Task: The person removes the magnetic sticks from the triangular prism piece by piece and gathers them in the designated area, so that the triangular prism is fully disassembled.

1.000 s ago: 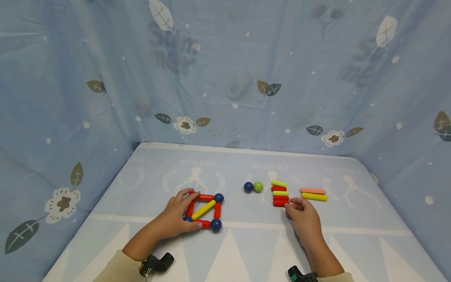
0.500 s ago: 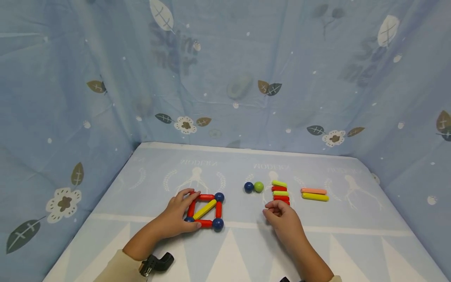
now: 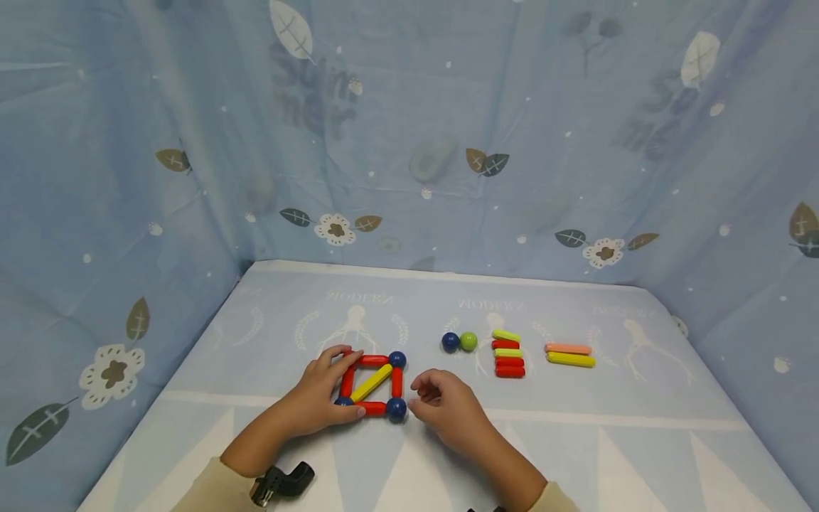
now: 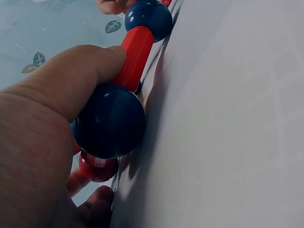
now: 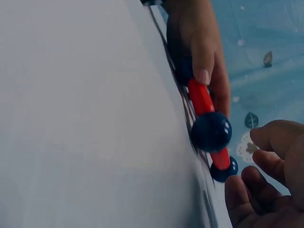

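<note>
On the desk (image 3: pixel 448 462), the square frame of red and yellow rods and glossy blue balls (image 3: pixel 372 382) is gripped by the left hand (image 3: pixel 320 392), its near-right ball (image 3: pixel 396 409) just left of the right hand (image 3: pixel 453 412), whose fingers are parted, seemingly empty.

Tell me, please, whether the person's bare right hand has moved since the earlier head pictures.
Yes: in the head view, the right hand has moved left, from the resting short red and lime-green rods towards the red-rod square with blue balls.
</note>
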{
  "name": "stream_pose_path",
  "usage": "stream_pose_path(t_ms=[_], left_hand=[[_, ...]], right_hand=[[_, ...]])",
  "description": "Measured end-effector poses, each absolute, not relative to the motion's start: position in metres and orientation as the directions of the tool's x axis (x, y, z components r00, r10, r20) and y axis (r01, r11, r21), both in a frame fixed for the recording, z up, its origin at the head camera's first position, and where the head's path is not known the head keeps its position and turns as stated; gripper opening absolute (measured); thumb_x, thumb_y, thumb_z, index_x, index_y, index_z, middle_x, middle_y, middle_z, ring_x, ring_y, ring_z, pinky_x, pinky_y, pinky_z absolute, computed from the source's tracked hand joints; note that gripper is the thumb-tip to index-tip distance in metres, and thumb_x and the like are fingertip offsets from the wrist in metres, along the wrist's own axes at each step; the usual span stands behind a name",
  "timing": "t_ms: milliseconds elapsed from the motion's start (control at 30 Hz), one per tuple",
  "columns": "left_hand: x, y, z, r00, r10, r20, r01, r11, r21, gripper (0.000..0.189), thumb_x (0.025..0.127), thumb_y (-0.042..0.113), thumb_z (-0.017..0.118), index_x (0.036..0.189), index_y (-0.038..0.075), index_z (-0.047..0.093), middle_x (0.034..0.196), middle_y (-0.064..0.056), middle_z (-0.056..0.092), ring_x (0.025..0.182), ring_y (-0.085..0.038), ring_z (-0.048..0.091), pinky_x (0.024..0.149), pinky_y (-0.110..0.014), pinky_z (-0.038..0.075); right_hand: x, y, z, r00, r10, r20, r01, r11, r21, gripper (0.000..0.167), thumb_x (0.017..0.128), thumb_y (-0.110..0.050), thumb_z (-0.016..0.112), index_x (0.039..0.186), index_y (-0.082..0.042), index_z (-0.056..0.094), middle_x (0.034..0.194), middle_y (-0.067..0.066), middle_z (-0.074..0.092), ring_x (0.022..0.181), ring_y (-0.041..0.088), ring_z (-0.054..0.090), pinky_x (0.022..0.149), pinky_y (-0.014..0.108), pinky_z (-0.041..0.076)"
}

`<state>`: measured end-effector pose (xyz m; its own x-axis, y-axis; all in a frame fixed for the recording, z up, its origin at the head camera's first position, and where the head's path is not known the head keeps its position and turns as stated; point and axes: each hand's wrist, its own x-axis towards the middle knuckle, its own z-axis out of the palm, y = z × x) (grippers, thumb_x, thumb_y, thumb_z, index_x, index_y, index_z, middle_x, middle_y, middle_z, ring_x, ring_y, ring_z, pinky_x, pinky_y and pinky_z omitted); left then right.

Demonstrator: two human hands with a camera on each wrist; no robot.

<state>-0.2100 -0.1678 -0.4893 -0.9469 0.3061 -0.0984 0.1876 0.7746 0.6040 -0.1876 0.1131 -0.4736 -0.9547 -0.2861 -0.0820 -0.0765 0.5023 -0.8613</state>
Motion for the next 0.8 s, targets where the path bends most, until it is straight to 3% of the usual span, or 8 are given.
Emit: stream_pose_path(t_ms=[167,467,800], left_hand=[[-0.208,-0.168,-0.49,-0.948,0.306,-0.082,0.198,0.774,0.602,0.098,0.079,0.056,0.087,0.161,0.029,0.041,0.169,-0.005,0.024,0.145,-0.041,0.033,0.107,-0.073,0.043],[-0.207,-0.168,-0.488,-0.945,0.318,-0.073,0.215,0.775,0.595,0.098,0.08,0.058,0.085,0.162,0.027,0.04,0.168,-0.008,0.024,0.144,-0.043,0.034,0.105,-0.073,0.045],[-0.207,-0.17,-0.485,-0.942,0.33,-0.061,0.231,0.77,0.595,0.098,0.08,0.056,0.085,0.162,0.026,0.04,0.168,-0.008,0.025,0.143,-0.042,0.035,0.106,-0.072,0.044]], right_hand=[[-0.188,0.096,-0.473,-0.949,-0.298,-0.103,-0.079,0.541,-0.837,0.023,0.091,-0.029,0.083,0.108,-0.02,0.07,0.105,-0.002,0.061,0.098,0.016,0.06,0.084,0.028,0.058],[-0.185,0.08,-0.477,-0.933,-0.331,-0.14,-0.114,0.643,-0.757,0.026,0.088,-0.031,0.087,0.109,-0.025,0.073,0.096,-0.002,0.056,0.087,0.015,0.054,0.074,0.026,0.05],[-0.183,0.074,-0.474,-0.913,-0.371,-0.168,-0.179,0.736,-0.653,0.021,0.094,-0.032,0.08,0.114,-0.033,0.076,0.102,-0.004,0.059,0.09,0.014,0.055,0.086,0.038,0.058]])
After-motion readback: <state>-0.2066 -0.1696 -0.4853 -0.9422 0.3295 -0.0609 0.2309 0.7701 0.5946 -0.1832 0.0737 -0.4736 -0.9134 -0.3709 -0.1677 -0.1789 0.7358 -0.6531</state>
